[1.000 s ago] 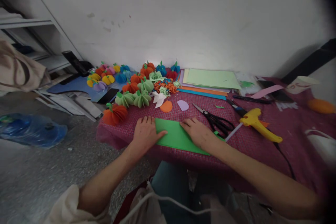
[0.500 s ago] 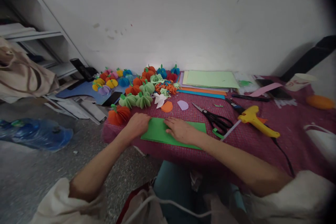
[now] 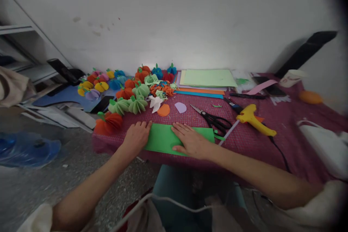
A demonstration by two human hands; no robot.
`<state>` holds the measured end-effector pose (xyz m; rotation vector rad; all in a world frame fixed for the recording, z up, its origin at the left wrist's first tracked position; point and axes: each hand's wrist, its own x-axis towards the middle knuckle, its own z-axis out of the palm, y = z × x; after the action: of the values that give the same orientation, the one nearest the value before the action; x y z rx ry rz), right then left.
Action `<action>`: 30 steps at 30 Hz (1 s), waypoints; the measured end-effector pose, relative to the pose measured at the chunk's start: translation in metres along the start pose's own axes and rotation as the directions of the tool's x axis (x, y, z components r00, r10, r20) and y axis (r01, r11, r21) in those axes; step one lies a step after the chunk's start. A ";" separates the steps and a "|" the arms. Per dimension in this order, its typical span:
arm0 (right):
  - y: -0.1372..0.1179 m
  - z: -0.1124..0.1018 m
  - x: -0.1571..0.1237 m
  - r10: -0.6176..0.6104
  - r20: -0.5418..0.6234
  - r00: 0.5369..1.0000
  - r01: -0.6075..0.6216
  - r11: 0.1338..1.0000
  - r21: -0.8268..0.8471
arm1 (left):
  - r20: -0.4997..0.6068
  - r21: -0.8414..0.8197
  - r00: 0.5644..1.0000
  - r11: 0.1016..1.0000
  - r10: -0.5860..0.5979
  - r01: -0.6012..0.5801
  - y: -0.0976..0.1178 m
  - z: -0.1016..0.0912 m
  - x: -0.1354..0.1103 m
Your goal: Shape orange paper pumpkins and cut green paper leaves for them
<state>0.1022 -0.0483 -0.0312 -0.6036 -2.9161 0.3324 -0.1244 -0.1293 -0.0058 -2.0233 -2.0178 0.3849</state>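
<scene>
A folded strip of green paper (image 3: 160,138) lies along the front edge of the cloth-covered table. My left hand (image 3: 137,136) rests at its left end, fingers laid forward against the table and the paper's edge; the thumb is hidden. On the paper's right half my right hand (image 3: 194,143) lies flat with its fingers stretched and thumb apart. Just behind the paper are an orange paper round (image 3: 163,110), a lilac paper piece (image 3: 181,107) and black-handled scissors (image 3: 213,117). A small green paper scrap (image 3: 219,137) touches the right end.
A yellow glue gun (image 3: 254,119) with its cord lies to the right. Several paper pumpkins (image 3: 137,104) stand at the left and back. Stacked coloured sheets (image 3: 208,78) lie by the wall. A paper cup (image 3: 292,78) and a white device (image 3: 323,145) are farther right.
The view has turned a little to the right. My left hand's fingers have spread out more at the paper's left end. My right hand has pressed flatter over the paper's right half.
</scene>
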 end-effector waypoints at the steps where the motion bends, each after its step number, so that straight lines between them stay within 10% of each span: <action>1: 0.001 -0.001 -0.006 0.026 -0.006 1.000 -0.026 1.000 -0.011 | -0.007 0.002 1.000 1.000 0.003 -0.003 0.000 0.000 0.000; 17: 0.030 -0.047 -0.082 0.197 -0.034 0.980 -0.199 0.940 -0.276 | -0.023 -0.004 1.000 1.000 0.012 -0.013 0.001 -0.004 0.000; 26: 0.048 -0.060 -0.045 0.272 -0.017 0.962 -0.269 0.940 -0.210 | -0.180 -0.036 0.983 0.999 0.017 -0.024 0.010 -0.013 -0.007; 30: 0.048 -0.055 -0.022 0.292 0.075 0.953 -0.268 0.935 -0.232 | -0.246 -0.168 0.949 0.955 0.198 -0.243 0.046 -0.020 -0.023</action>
<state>0.1502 -0.0036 0.0081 -1.0744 -2.9926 0.0734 -0.0745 -0.1519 -0.0039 -2.3032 -1.7564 -0.0086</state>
